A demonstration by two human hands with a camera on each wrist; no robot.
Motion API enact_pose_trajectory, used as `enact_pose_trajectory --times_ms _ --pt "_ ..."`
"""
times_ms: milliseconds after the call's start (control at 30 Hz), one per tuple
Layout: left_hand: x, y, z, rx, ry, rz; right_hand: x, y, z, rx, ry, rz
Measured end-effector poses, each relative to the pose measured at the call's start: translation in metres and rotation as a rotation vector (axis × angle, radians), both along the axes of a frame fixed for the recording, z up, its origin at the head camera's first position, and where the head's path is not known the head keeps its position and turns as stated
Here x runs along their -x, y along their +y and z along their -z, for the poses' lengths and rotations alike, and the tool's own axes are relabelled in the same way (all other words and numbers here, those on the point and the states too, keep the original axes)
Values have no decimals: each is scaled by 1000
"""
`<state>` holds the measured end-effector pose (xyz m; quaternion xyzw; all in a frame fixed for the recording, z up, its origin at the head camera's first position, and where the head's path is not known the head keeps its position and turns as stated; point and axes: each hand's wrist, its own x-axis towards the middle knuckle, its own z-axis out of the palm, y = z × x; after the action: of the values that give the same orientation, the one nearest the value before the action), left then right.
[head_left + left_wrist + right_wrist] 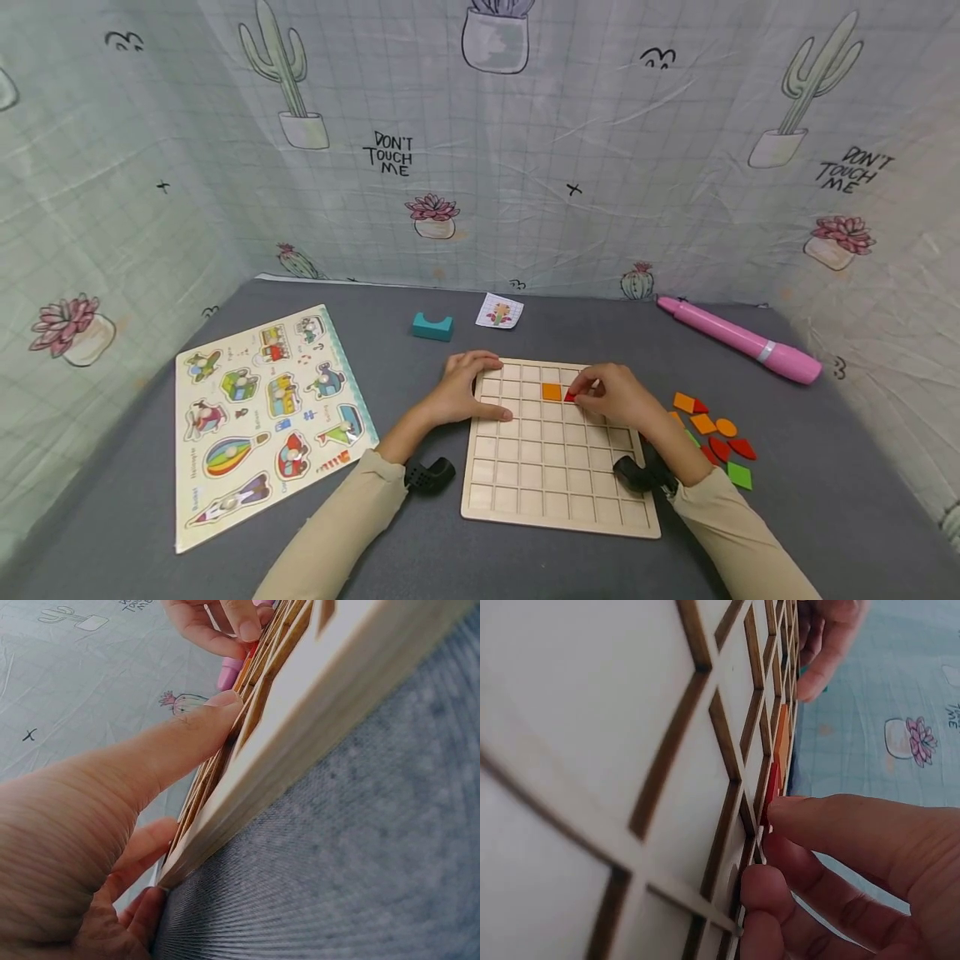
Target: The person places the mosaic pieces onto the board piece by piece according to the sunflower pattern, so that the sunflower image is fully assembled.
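Note:
A pale wooden grid board [517, 473] lies on the dark table before the person. The left hand [459, 393] holds its far-left corner, thumb on top and other fingers at the edge; in the left wrist view the thumb [199, 724] presses on the grid. Near the far side, the right hand [617, 395] pinches a small red piece [570, 397] at a cell. Fingertips hide part of that piece, also seen red in the right wrist view [771, 789]. Just left of it, an orange square [551, 392] sits in a cell.
Right of the board lie several loose pieces, including a green square [739, 476] and an orange circle [726, 427]. A pink pen-shaped object [738, 337] lies behind them. A picture puzzle [270, 417] is at left; a teal block [432, 327] and a picture card [499, 311] lie beyond the board.

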<state>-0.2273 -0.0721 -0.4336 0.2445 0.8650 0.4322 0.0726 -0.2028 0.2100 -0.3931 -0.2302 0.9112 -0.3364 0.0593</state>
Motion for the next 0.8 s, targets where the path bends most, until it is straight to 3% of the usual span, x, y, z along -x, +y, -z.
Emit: enact_pose_trajectory --times_ms 433,800 --pt "-1 0 -4 -8 -15 9 -10 26 -7 -10 0 82" --pt "0 0 -1 7 -2 5 -21 49 -8 -51 -23 78"
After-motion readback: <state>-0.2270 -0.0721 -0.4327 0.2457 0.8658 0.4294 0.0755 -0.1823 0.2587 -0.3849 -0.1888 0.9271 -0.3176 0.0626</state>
